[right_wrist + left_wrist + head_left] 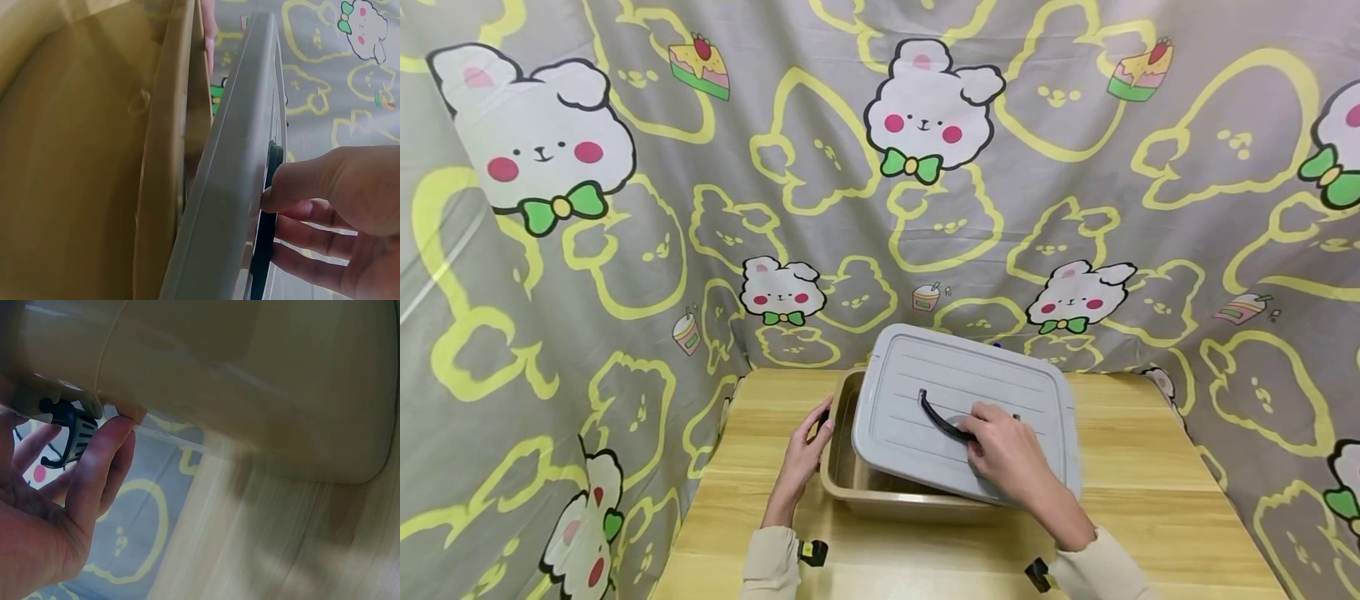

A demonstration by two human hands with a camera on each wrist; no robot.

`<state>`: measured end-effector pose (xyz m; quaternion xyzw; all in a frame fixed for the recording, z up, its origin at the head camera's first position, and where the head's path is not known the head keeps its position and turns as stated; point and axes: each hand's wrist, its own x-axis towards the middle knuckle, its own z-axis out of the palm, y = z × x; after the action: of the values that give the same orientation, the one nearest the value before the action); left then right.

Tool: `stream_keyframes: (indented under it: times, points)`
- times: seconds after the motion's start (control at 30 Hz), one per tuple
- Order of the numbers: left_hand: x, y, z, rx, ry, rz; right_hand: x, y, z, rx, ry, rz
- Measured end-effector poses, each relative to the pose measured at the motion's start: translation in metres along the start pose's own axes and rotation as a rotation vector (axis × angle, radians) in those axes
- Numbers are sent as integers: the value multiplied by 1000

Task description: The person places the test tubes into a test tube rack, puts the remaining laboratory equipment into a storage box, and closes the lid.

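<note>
A tan plastic storage box [917,507] sits on the table, its left part uncovered. Over the rest lies its grey lid [887,442], tilted and shifted to the right. My right hand [1009,448] grips the lid's black carrying handle [938,417], fingers curled round it in the right wrist view. At the box's left end, my left hand [802,454] holds the side by the rim. In the left wrist view a black latch [78,434] hangs between its thumb and fingers. The right wrist view has a gap between lid and box rim [165,162].
The wooden table [1150,500] extends to both sides and in front of the box. Grey curtains [820,208] with bear prints enclose the table at the back and sides. Black straps [813,552] with small devices sit at both wrists.
</note>
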<state>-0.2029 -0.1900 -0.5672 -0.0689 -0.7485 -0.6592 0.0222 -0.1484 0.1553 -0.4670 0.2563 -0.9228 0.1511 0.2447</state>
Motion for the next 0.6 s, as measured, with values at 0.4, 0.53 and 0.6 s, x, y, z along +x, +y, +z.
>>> stream_keyframes:
  times: [0.4,0.53,0.6]
  points:
    - [-2,4,0,-38,-10,-16,6,-20,11,13,-76,-33]
    - [-1,3,0,-52,-12,-24,9,-25,15,28,-96,-57]
    - [-2,3,-1,-57,-19,-40,10,-27,18,33,-103,-62]
